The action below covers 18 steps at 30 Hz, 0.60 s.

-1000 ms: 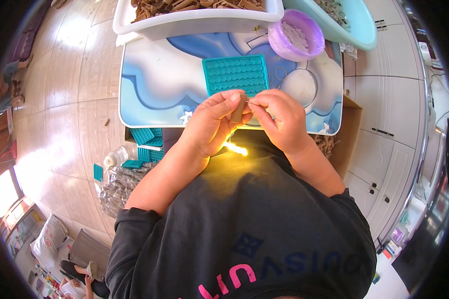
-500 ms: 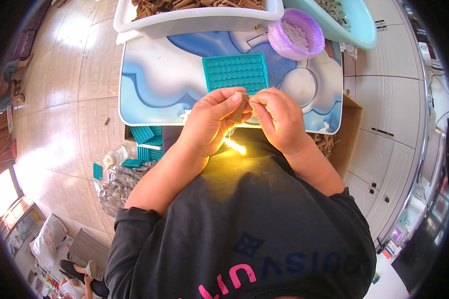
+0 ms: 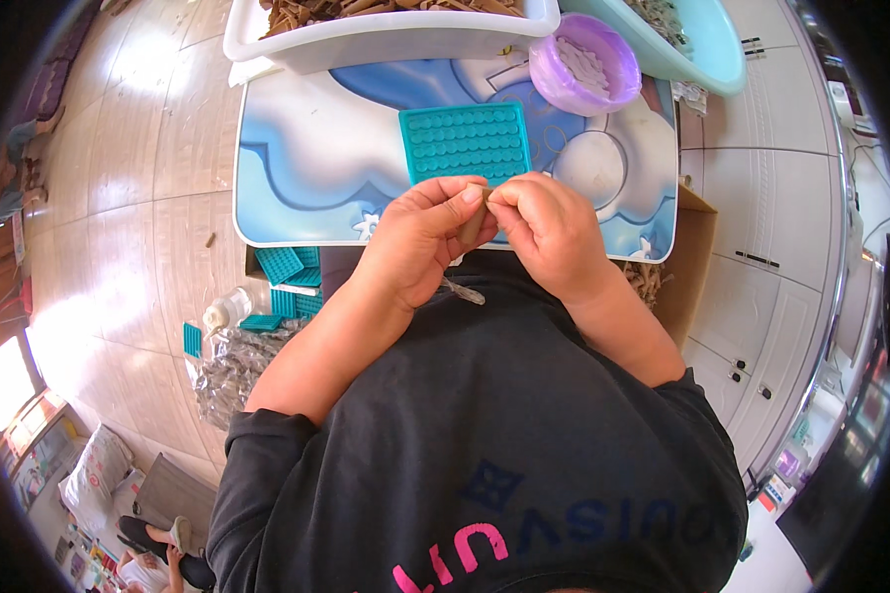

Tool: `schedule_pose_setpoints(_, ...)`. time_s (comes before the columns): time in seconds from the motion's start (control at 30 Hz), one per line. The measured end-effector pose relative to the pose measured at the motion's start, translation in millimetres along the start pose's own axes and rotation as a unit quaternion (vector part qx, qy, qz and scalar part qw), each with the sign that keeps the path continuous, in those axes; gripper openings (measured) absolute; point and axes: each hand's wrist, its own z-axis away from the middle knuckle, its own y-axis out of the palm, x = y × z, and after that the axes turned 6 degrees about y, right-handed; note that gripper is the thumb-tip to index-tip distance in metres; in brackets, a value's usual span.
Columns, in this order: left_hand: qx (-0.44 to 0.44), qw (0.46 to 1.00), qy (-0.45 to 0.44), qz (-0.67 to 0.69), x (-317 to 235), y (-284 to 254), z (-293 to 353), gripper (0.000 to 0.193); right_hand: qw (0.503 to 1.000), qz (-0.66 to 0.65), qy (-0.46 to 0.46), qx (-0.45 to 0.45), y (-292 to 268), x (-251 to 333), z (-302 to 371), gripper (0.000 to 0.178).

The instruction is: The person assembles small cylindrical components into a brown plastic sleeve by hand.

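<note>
My left hand (image 3: 427,232) is closed on a small brown piece (image 3: 473,226), its thumb pressed near the top end. Close against it, my right hand (image 3: 549,227) pinches thumb and forefinger at that same end. Whatever lies between the right fingertips is too small to make out. Below the hands, a thin, clear, unlit strip (image 3: 464,291) rests over my dark shirt. Just beyond my fingers, a teal tray (image 3: 465,112) with rows of round hollows lies on the cloud-patterned table (image 3: 302,193).
A white tub (image 3: 386,49) of brown pieces stands at the far side, beside a purple bowl (image 3: 559,91) of pale pieces and a light-blue basin (image 3: 717,69). A cardboard box (image 3: 697,247) is at right. Left below are teal trays (image 3: 279,263), a bottle (image 3: 229,308) and a grey plastic bag (image 3: 232,381).
The strip under my hands glowed bright yellow before and is now dark. My right fingertips have come closer to the brown piece, which my left hand still grips.
</note>
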Motion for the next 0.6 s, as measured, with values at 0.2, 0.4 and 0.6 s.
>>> schedule_pose_setpoints(0.2,0.013,1.0,0.003,-0.001,-4.7,4.1,0.2,0.019,0.995,-0.076,0.045,-0.045,0.0,1.3,3.4,0.012)
schedule_pose_setpoints(0.4,0.003,1.0,0.003,-0.004,-4.4,3.5,0.8,0.019,0.998,-0.043,-0.007,-0.048,2.3,-2.7,1.3,0.012)
schedule_pose_setpoints(0.6,-0.012,1.0,0.004,-0.007,-1.0,3.4,0.2,0.02,0.998,-0.015,-0.027,-0.046,4.5,-5.5,1.7,0.011)
